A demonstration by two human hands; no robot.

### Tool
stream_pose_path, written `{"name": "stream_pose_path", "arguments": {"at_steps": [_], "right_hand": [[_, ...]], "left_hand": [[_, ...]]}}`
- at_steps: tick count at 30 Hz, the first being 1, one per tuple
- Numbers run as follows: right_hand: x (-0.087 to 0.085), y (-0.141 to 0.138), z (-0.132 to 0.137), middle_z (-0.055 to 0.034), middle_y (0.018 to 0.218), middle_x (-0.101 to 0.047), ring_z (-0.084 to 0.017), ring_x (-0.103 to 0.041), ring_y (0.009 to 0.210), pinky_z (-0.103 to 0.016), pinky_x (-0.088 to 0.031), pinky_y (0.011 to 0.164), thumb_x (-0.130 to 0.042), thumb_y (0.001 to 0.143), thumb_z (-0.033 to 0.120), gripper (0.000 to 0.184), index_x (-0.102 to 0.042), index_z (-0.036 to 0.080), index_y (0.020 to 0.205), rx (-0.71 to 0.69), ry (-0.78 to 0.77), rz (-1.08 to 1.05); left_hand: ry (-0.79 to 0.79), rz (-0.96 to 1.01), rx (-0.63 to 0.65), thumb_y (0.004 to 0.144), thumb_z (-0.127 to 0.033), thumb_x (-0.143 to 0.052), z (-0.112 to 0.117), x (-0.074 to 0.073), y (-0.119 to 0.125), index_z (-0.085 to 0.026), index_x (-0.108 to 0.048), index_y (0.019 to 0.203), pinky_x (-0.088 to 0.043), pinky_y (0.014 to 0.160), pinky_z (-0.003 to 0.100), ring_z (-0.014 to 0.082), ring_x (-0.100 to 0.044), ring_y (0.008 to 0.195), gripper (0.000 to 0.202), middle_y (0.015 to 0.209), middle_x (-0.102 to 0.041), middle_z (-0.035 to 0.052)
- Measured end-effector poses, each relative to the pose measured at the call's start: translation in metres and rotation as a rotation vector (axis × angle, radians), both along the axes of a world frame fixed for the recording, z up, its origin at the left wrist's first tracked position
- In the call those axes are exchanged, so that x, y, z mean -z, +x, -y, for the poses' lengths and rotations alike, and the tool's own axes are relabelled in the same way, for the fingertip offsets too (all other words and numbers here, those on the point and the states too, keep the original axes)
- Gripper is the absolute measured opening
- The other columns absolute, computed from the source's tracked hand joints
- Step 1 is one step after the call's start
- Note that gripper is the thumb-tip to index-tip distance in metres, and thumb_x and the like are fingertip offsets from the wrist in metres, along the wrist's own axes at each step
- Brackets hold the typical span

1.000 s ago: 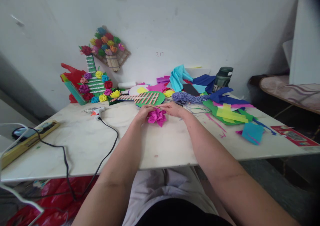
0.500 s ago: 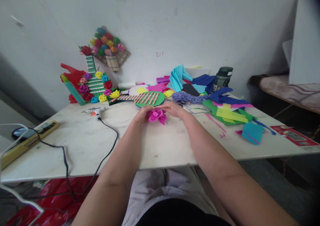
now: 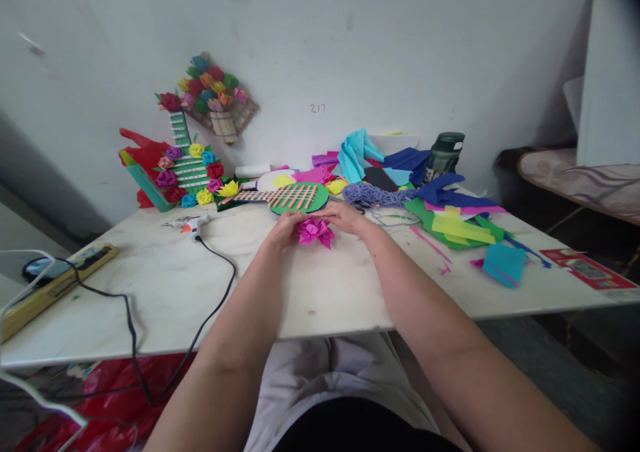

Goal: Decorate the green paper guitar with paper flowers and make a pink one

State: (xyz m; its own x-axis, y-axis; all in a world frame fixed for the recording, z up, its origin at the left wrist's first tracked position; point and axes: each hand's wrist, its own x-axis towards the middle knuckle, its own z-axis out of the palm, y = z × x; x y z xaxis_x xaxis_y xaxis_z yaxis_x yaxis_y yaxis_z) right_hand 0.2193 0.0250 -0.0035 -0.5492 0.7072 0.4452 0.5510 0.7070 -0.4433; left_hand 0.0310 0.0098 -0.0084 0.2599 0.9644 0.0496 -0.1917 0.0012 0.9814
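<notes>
A bright pink paper flower [image 3: 315,232] with pointed petals sits low over the table, between my hands. My left hand [image 3: 289,227] is closed on its left and far side, the fingertips partly hidden behind petals. From the right, my right hand [image 3: 346,217] reaches to the flower's far edge, its fingers pressed together and meeting the left fingers there. Just beyond my fingers lies a guitar-shaped craft [image 3: 300,199] with a green round body and crossed sticks. A yellow paper flower [image 3: 229,189] is at the far end of its neck.
A glue gun [image 3: 195,227] lies left, its black cord running off the table's front edge. A power strip [image 3: 65,282] is farther left. Purple yarn [image 3: 375,195], coloured paper [image 3: 465,229] and a dark bottle [image 3: 444,157] are at right. A flower-covered green guitar craft [image 3: 190,169] leans on the wall.
Almost nothing differs. Both hands keep their place at the pink flower, and the view has shifted very slightly.
</notes>
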Motion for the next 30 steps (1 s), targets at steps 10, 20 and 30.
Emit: {"name": "stream_pose_path", "arguments": {"at_steps": [10,20,30], "right_hand": [[0.006,-0.0061,-0.0004,-0.0076,0.089,-0.072,-0.014,-0.062,0.079,-0.025,-0.045,0.074,-0.057,0.082,0.028,0.024,-0.073,0.016,0.096,0.066,-0.097,-0.1],[0.0031,-0.0049,0.0005,-0.006,0.076,-0.066,-0.013,-0.057,0.073,-0.023,-0.04,0.068,-0.062,0.077,0.021,0.015,-0.075,0.014,0.08,0.059,0.011,-0.089],[0.0061,-0.0055,-0.0018,-0.005,0.071,-0.065,-0.012,-0.056,0.069,-0.023,-0.042,0.065,-0.067,0.068,0.018,0.01,-0.076,0.015,0.074,-0.011,-0.104,-0.271]], "left_hand": [[0.107,-0.113,0.06,0.055,-0.025,-0.068,-0.0035,0.0004,-0.0031,-0.012,-0.06,0.058,-0.029,0.046,0.021,0.0072,-0.044,0.046,0.015,0.051,-0.052,-0.0009],[0.053,-0.148,0.096,0.052,-0.023,-0.067,-0.0033,0.0017,-0.0028,-0.011,-0.064,0.062,-0.033,0.047,0.021,0.0098,-0.049,0.049,0.015,0.054,-0.058,0.0029],[0.032,-0.108,0.11,0.052,-0.019,-0.063,-0.0024,0.0019,-0.0001,-0.01,-0.063,0.06,-0.033,0.048,0.022,0.0106,-0.049,0.049,0.011,0.053,-0.057,0.0032]]}}
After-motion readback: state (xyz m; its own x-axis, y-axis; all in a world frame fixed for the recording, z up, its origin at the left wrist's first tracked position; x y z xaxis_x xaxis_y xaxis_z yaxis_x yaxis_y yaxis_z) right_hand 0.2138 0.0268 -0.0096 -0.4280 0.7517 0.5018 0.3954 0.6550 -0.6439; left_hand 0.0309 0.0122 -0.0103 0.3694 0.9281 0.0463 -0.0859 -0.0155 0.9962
